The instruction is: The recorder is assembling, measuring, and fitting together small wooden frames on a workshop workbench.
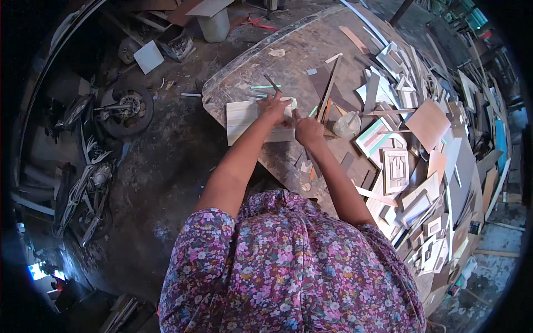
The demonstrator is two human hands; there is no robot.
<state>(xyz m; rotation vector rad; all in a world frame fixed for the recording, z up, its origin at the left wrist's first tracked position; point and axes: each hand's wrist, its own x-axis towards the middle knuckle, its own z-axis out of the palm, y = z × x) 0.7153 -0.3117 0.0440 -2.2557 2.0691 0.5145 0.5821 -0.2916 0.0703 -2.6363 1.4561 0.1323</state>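
Note:
A pale wooden board with lengthwise grain lies at the near left corner of the worktable. My left hand rests on its right part, fingers spread and pressing down. At the board's right edge my right hand is closed, its index finger pointing forward along that edge; what it grips is too small to make out. A small pale green strip sits at the board's far right corner, by my fingertips. Just beyond my left hand lie a dark, thin blade-like piece and a green strip.
To the right a clouded plastic tub stands beside heaped wooden frames and offcuts. A thin square panel tops the pile. Long sticks lie beyond my right hand. On the floor at left is a partly dismantled motorcycle.

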